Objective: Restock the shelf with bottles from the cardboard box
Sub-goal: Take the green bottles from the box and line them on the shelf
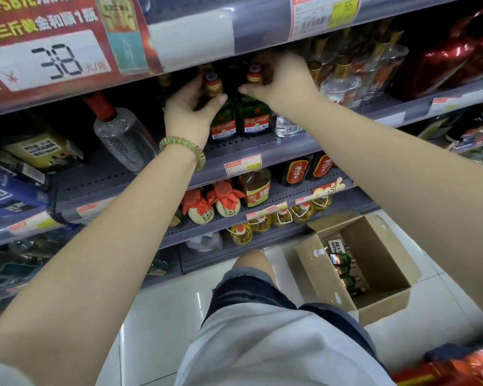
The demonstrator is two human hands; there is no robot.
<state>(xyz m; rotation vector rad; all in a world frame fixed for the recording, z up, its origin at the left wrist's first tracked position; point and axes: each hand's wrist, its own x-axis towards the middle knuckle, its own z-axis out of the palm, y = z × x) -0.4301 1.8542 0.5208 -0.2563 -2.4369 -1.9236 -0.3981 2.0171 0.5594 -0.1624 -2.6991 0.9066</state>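
Two green bottles with red labels stand side by side on the grey shelf (262,151). My left hand (188,108) wraps the neck and shoulder of the left green bottle (223,122). My right hand (282,79) grips the neck of the right green bottle (255,118), just under the shelf above. Down on the floor at the right, the open cardboard box (385,274) holds several more green bottles (345,270) lying on their sides.
A clear bottle with a red cap (120,135) leans at the left on the same shelf. Clear gold-capped bottles (343,76) stand to the right. Lower shelves carry red-wrapped jars (225,201) and yellow oil bottles (262,222). A large price sign (48,59) hangs above.
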